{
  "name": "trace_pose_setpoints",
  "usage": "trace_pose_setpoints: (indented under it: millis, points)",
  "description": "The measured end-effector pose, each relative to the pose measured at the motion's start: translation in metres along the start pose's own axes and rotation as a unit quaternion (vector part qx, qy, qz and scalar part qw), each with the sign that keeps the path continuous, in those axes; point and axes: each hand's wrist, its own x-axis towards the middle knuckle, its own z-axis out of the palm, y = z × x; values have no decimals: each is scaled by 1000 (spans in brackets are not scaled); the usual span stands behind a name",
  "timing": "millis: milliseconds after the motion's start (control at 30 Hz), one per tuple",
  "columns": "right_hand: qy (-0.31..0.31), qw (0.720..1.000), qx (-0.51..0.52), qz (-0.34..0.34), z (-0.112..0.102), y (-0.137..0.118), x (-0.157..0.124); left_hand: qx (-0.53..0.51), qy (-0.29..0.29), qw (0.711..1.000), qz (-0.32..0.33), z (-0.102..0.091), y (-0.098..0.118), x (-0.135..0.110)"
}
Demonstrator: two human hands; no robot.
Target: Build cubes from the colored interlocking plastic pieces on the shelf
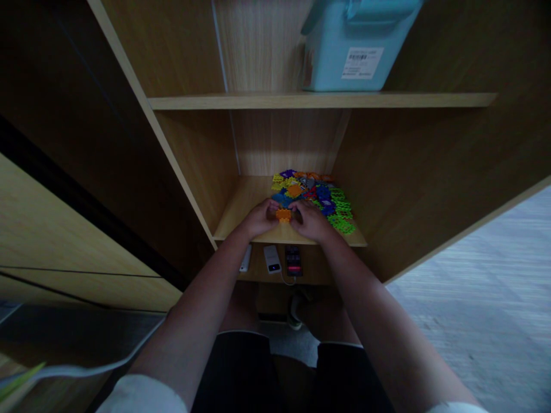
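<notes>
An orange interlocking plastic piece [283,215] with a toothed edge sits between my two hands, close to the front edge of the shelf. My left hand [260,219] is curled with its fingertips at the left side of this piece. From the other side, the bent thumb and fingers of my right hand [309,220] close on it. Just beyond my fingertips are blue pieces [280,198]. A pile of similar toothed pieces spreads behind and to the right, with yellow pieces [278,182], dark blue pieces [323,192] and green pieces [343,215].
Wooden side panels and an upper shelf [258,102] enclose the space. A light blue lidded bin [331,57] stands on that upper shelf. Below my hands, a lower ledge carries a white device [272,259] and a dark phone [293,259] with a cable.
</notes>
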Motion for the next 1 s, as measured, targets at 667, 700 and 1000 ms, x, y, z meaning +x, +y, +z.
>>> trace_pose_setpoints:
  millis: [667, 700, 1000]
  points:
    - [62, 988, -109, 91, 2, -1, 1, 52, 8, 998, -19, -1, 13, -4]
    - [80, 981, -130, 121, 3, -1, 2, 54, 8, 998, -22, -1, 13, -4]
    - [118, 941, -186, 257, 12, 1, 1, 53, 5, 998, -25, -2, 13, -3]
